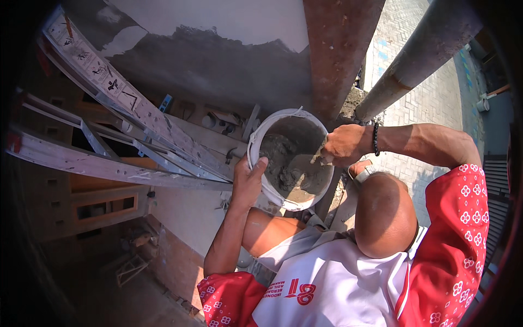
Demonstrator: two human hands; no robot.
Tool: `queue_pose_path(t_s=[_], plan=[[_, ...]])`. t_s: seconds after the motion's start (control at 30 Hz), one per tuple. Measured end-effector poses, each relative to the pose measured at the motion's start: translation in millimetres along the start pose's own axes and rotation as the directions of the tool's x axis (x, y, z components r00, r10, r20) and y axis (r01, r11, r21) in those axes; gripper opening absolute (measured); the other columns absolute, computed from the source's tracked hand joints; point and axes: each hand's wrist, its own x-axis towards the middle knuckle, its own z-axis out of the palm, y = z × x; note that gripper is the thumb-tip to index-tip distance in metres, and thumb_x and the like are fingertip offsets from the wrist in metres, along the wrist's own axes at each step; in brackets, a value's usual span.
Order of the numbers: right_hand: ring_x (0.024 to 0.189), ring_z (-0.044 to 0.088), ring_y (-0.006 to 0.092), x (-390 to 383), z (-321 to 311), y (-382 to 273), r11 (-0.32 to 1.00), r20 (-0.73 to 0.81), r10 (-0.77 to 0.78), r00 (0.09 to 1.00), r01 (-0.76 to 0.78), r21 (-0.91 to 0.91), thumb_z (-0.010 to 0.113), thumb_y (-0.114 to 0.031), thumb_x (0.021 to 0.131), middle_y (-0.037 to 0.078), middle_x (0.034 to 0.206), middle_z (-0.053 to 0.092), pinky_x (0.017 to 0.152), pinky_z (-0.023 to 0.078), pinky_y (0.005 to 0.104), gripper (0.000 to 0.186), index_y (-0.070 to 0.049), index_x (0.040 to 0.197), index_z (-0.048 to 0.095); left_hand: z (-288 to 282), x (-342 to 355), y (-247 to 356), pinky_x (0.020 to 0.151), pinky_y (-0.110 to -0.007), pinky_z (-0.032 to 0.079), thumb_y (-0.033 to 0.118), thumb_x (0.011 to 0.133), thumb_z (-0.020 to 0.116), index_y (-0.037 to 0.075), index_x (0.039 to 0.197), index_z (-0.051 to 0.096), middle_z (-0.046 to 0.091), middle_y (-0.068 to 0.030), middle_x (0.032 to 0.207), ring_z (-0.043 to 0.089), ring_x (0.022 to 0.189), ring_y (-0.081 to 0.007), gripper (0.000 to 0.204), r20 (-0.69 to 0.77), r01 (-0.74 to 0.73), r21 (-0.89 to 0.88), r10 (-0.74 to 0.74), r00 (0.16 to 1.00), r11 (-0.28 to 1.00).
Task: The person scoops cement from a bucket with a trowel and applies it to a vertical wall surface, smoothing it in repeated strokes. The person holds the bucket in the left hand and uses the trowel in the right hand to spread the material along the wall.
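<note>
A white plastic bucket (297, 204) holds lumpy wet grey mortar (275, 169) and sits between my hands at the middle of the view. My left hand (245, 182) grips the bucket's left rim, thumb over the edge. My right hand (346, 144), with a dark bead bracelet at the wrist, is closed on the handle of a trowel (316, 155) at the bucket's right side. The trowel's blade reaches down into the mortar, partly coated in it. My bare knee is just right of and below the bucket.
Aluminium ladders (92, 169) fill the left side over a lower level. A brown steel beam (332, 43) and a round grey pipe (414, 60) rise beside a sunlit paved surface (389, 27). Assorted tools, including a hammer (231, 152), lie behind the bucket.
</note>
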Motion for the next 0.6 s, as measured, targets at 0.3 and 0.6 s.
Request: queue_pose_path(t_s=[0.3,0.6], plan=[[0.071,0.064,0.0378,-35.7,17.0,-6.2,0.895,0.001,0.147,0.989,-0.134,0.425,0.055,-0.021,0.081,0.019,0.073,0.066,0.067,0.054,0.0444,0.028,-0.004,0.102,0.061,-2.4,3.6,0.5,0.076,-0.026,0.043,0.014,0.093,0.058,-0.003,0.112,0.059,0.061,-0.0032,0.095,0.051,0.085,-0.0097,0.026,0.026,0.034,0.048,-0.035,0.999,0.998],[0.071,0.065,0.0335,-48.4,37.7,-1.3,0.974,-0.389,-0.051,0.920,-0.040,-0.223,0.053,-0.020,0.086,0.014,0.085,0.058,0.058,0.053,0.0441,0.022,-0.015,0.108,0.054,0.3,2.0,9.8,0.070,-0.025,0.045,0.015,0.090,0.061,-0.004,0.105,0.061,0.062,-0.0039,0.089,0.055,0.079,-0.0106,0.024,-0.091,0.035,-0.002,-0.035,0.995,0.999]])
